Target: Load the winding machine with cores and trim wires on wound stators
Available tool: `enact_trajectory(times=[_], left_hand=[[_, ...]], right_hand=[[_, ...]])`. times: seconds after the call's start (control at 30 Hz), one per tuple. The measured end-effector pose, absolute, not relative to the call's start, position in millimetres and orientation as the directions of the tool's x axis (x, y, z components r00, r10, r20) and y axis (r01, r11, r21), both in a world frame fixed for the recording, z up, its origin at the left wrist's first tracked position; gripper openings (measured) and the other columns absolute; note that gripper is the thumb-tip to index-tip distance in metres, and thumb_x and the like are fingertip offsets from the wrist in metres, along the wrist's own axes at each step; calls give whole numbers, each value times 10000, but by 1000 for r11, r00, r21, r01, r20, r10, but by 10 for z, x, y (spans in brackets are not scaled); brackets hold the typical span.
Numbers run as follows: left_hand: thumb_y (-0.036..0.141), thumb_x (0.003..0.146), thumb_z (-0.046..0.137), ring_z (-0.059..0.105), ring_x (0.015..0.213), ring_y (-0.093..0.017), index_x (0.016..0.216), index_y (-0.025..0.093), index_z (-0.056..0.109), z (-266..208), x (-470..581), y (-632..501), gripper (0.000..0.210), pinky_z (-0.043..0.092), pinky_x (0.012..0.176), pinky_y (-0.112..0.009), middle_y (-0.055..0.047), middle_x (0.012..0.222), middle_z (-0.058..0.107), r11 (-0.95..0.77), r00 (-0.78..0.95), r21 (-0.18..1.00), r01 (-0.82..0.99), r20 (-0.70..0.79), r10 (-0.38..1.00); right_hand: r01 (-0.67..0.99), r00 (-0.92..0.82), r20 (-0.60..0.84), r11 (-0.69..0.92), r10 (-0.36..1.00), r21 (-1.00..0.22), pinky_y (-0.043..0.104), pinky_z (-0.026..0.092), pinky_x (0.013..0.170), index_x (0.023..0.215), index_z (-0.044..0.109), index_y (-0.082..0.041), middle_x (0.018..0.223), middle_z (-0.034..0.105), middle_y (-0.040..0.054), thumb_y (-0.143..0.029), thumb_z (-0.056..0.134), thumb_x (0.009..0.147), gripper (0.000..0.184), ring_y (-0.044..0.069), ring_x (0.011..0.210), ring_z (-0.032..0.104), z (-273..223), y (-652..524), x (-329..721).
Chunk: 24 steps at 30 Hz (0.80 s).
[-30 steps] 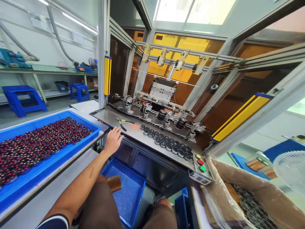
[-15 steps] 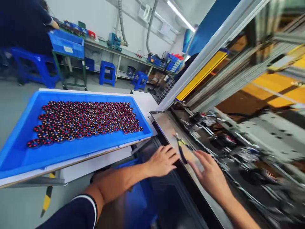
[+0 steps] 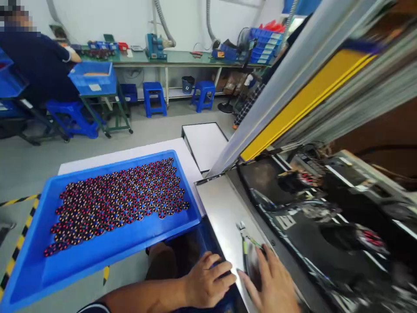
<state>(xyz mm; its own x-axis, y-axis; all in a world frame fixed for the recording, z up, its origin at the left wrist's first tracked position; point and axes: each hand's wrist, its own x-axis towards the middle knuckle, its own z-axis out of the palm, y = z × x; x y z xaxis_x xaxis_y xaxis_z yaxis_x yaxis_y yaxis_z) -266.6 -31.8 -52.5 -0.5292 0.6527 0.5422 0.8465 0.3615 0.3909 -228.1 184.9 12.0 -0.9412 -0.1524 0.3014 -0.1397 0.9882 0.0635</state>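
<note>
On the bare metal ledge [image 3: 216, 204] lies a pair of cutting pliers [image 3: 245, 248] with green-and-black handles, jaws pointing away from me. My right hand [image 3: 273, 282] is over the handle end, thumb and fingers apart on either side of it; whether the fingers touch the handles is hard to tell. Just left of it, my left hand [image 3: 210, 280] hovers by the ledge's near edge, fingers loosely bent and apart, holding nothing. A large blue tray [image 3: 107, 256] at the left holds many small round black parts [image 3: 120, 195] with red and copper-coloured segments.
A machine bed [image 3: 293, 234] with fixtures and round parts lies to the right, partly blurred. A slanted grey post [image 3: 260, 100] and yellow bar [image 3: 306, 104] rise beside it. Behind are a white table [image 3: 205, 143], blue stools [image 3: 154, 98], a long workbench [image 3: 182, 58] and a seated person [image 3: 35, 65].
The view has swung, bringing the tray and ledge lower. My left hand's fingers have bent more. My right hand has come farther over the pliers' handles, which stay on the ledge.
</note>
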Motion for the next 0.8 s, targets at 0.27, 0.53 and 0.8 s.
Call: enact_trajectory(times=[0.27,0.53,0.8], left_hand=[[86,810,518,682,1038,-259,1192,233,637,139,-2781,-444,426,578,902,-432,-100,1232,693,378,-587,533,757,300,752],[89,777,392,683,1093,-240,991,225,714,493,-3104,-635,410,578,939,-398,-85,1154,715,445,-727,697,562,160,667],[87,641,422,669,915,-254,499,233,451,619,-3441,-884,206,577,743,-392,-48,858,667,563,-806,637,526,164,568]], right_hand=[[282,-947,22,860,321,-425,543,491,924,1287,540,-157,1200,595,216,-146,438,900,400,354,1130,556,485,1455,-2334],[365,-899,-221,369,378,-855,411,501,929,1133,637,-160,1023,646,110,-192,528,825,329,250,993,610,865,1565,-2350],[261,-925,-356,-453,136,-852,271,512,492,948,624,-134,791,608,32,-528,587,773,433,148,580,624,1223,1463,-2669]])
